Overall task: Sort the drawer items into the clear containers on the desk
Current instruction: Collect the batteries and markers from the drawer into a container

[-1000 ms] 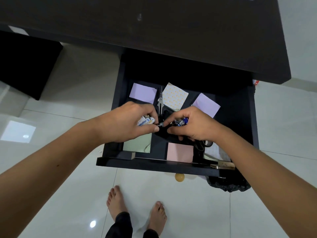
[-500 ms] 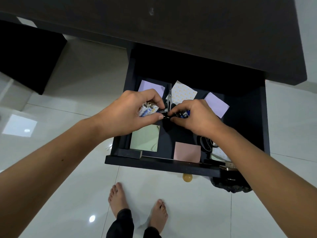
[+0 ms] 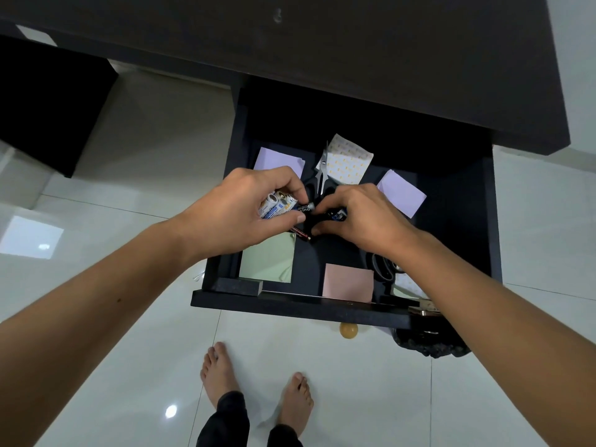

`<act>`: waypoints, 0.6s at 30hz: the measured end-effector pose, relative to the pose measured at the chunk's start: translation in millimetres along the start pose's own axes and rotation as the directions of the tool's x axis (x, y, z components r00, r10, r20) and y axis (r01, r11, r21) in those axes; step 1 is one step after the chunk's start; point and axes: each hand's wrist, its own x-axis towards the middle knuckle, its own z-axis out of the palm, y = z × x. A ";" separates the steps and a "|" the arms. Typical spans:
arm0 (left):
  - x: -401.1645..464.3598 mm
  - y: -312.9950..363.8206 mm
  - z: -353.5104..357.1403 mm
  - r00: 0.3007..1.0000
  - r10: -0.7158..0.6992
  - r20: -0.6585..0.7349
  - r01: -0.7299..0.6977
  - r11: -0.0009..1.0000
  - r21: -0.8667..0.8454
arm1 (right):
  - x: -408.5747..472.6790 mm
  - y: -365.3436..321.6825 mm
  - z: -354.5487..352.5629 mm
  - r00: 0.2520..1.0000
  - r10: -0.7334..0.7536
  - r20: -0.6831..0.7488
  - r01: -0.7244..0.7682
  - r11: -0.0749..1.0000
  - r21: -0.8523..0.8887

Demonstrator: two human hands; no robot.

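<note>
Batteries (image 3: pixel 278 205) bunched in left hand (image 3: pixel 238 209), touching right hand (image 3: pixel 361 217).

Over the open drawer (image 3: pixel 458 221) the left hand (image 3: pixel 238 211) gripped a bundle of batteries (image 3: pixel 277 204), thumb and forefinger pinching a black one. Just right of it, the right hand (image 3: pixel 358 217) curled around more batteries. Scissors (image 3: pixel 321 179) lay beyond them, near coloured paper squares. Bare feet stood on the tiled floor (image 3: pixel 354 382).
</note>
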 end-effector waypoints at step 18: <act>-1.7 3.9 -4.0 0.999 -0.041 -0.030 0.039 0.998 -0.056 | -15.0 -0.1 -9.6 0.989 0.110 0.100 -0.131 0.961 0.242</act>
